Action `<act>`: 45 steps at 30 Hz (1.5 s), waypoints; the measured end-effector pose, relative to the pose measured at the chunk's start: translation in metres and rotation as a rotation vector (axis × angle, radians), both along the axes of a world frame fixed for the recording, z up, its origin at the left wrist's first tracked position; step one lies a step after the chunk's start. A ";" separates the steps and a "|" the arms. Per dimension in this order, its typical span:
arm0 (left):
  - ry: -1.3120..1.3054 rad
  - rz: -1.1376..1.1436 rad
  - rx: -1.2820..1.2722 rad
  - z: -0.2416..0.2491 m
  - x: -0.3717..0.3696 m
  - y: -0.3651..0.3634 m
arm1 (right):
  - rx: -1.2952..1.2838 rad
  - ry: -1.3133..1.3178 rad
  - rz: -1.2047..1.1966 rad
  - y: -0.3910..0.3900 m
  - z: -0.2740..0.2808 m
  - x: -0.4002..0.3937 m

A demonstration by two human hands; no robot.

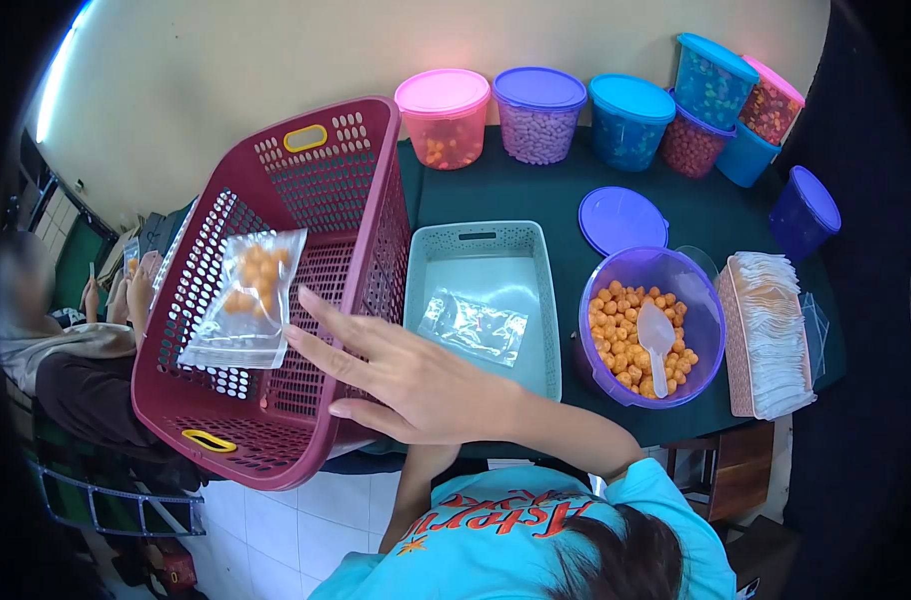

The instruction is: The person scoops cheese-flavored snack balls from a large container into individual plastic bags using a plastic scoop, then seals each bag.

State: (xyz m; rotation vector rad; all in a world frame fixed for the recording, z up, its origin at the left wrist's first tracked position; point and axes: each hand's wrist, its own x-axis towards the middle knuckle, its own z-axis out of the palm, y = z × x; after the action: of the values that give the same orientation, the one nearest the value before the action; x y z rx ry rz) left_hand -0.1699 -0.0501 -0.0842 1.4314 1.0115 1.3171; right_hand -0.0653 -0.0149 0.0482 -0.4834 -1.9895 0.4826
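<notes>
My right hand (pixel 401 385) reaches left over the side of the maroon basket (pixel 381 190), fingers spread and holding nothing. Just beyond its fingertips is a clear plastic bag (pixel 241 325) with orange balls in its upper part, over the basket's inside. Whether fingertips and bag touch, I cannot tell. Of my left arm only the forearm shows, below my right wrist; the hand is hidden. A pale green tray (pixel 549 330) holds flat clear plastic bags (pixel 476 327). To its right, a purple bucket (pixel 711 345) contains orange balls (pixel 616 335) and a white scoop (pixel 657 340).
A pink basket (pixel 736 365) of white packets (pixel 776 340) stands at the right. A purple lid (pixel 623 220) lies behind the bucket. Several lidded tubs, including a pink one (pixel 444 120), line the back. Another person (pixel 46 340) sits at the far left.
</notes>
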 end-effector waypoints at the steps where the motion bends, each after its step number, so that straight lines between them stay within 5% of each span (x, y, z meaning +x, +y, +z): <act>1: 0.010 -0.035 -0.004 0.000 0.001 0.000 | -0.050 -0.078 -0.004 0.000 -0.008 -0.002; 9: 0.038 -0.350 -0.085 0.002 0.026 0.001 | -0.252 -0.065 -0.069 -0.059 -0.022 0.106; 12: 0.100 -0.437 -0.060 0.005 0.039 0.007 | -0.358 0.177 -0.398 -0.100 -0.024 0.170; 14: 0.131 -0.508 -0.033 0.003 0.055 0.012 | -0.402 0.426 -0.921 -0.120 -0.056 0.230; 18: 0.058 -0.563 -0.035 -0.001 0.079 0.015 | -0.428 0.564 -1.265 -0.135 -0.091 0.316; 22: -0.017 -0.508 -0.030 0.005 0.104 0.017 | -0.390 0.414 -1.550 -0.132 -0.124 0.394; 24: -0.037 -0.490 0.008 0.005 0.116 0.021 | -0.293 0.050 -1.690 -0.126 -0.137 0.426; 28: -0.047 -0.403 0.024 0.009 0.133 0.027 | -0.339 -0.312 -1.776 -0.119 -0.161 0.464; 34: -0.054 -0.333 0.020 0.004 0.141 0.029 | -0.564 -0.496 -1.706 -0.112 -0.158 0.467; 45: -0.042 -0.294 0.064 0.015 0.118 0.026 | -0.295 -0.297 -1.698 -0.140 -0.114 0.460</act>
State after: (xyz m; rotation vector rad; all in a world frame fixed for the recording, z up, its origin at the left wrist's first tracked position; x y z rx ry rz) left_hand -0.0517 -0.0238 -0.0693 1.5285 0.7056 1.1664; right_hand 0.3951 -0.1553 -0.0663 -2.1664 -1.0887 -0.4209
